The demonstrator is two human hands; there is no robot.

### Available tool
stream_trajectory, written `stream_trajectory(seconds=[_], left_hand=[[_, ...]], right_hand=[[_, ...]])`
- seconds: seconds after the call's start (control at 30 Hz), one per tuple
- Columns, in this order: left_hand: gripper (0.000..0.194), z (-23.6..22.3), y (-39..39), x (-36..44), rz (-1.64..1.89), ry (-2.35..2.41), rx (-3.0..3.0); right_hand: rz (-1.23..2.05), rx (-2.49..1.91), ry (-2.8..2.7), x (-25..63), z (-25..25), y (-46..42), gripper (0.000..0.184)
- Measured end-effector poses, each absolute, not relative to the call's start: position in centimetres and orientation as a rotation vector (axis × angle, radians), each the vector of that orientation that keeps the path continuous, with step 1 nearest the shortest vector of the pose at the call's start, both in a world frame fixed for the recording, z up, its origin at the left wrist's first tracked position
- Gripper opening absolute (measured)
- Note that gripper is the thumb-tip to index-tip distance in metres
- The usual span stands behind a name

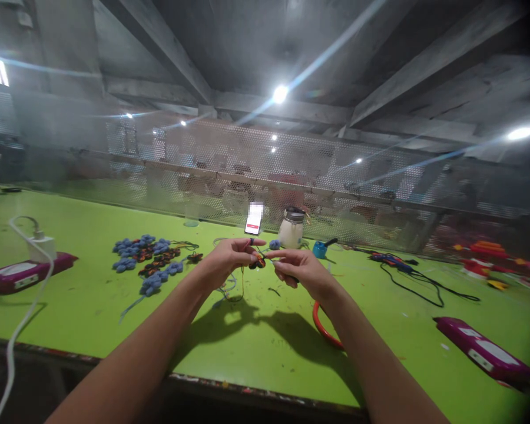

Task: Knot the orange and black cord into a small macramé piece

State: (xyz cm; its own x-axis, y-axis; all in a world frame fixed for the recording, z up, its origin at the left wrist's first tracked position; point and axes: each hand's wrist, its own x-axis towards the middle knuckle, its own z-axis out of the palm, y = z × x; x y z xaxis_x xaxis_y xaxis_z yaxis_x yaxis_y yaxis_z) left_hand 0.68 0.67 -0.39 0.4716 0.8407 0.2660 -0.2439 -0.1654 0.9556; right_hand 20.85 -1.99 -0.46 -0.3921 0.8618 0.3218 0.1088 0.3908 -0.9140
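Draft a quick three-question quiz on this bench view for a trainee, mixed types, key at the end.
1. Multiple choice: what is at the fingertips of the left hand?
A) a phone
B) a small orange-and-dark piece
C) a red ring

2. True or false: in the picture, the upright phone stands left of the lidded jar.

3. Count: how many purple power strips can be seen on the green table?

Key:
1. B
2. True
3. Two, one toward each side of the picture; the left one has a white plug in it.
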Motion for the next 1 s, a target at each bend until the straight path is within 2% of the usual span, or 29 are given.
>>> stream_trajectory(seconds=[0.5,0.73,1.0], left_hand=[[0.054,-0.7,0.7,1.0,1.019,0.482,1.584],[0.054,-1.1,0.8,1.3,1.015,0.455,1.564],[0.051,-0.9,0.5,1.4,0.985,0.402,1.364]], right_hand=[[1.079,-0.849,-1.801,20.3,-0.5,-2.2,0.032],[1.109,-0.886,-1.768,20.0,-0.8,-2.1,0.017],[1.184,-0.892,-1.748,19.9,-0.3,-2.5,0.014]])
